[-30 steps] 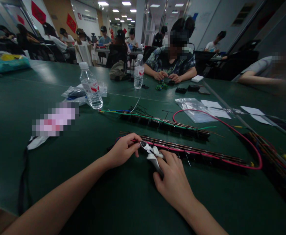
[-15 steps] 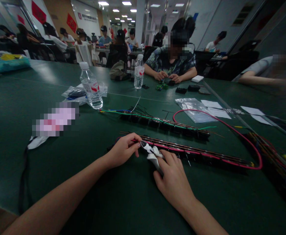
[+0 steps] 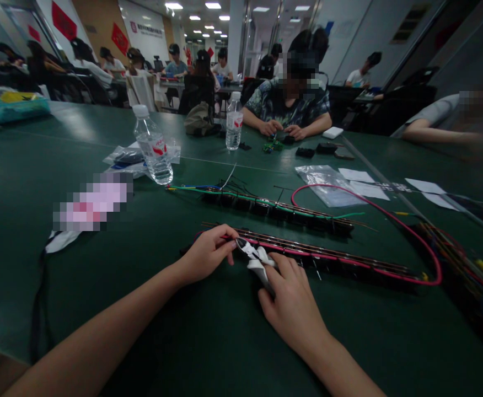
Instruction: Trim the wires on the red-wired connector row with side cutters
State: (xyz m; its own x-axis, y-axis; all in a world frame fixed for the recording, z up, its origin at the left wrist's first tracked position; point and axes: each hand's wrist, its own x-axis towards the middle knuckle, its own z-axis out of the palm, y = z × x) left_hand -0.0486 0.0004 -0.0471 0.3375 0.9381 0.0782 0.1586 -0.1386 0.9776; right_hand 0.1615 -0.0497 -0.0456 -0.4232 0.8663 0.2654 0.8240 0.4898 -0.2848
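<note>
My right hand [image 3: 293, 298] is closed around the pale handles of a pair of cutting pliers [image 3: 247, 251]. Their dark jaws point left and meet the fingertips of my left hand [image 3: 210, 251]. The left fingers are pinched at the left part of the nearer long black strip [image 3: 341, 264], which carries bare wires and a red cable [image 3: 363, 265]. What they pinch is too small to make out. Behind it lies a second black strip [image 3: 262, 208] with a green wire and several thin black ties sticking up.
Two water bottles [image 3: 154, 149] [image 3: 234, 122] stand beyond the strips. Plastic bags [image 3: 328, 187] and white papers [image 3: 357, 175] lie to the right, near a bundle of coloured wires [image 3: 465, 259]. Across the table a person [image 3: 289, 105] handles small black parts.
Both hands and the pliers hold almost the same place. The whole view has shifted very slightly.
</note>
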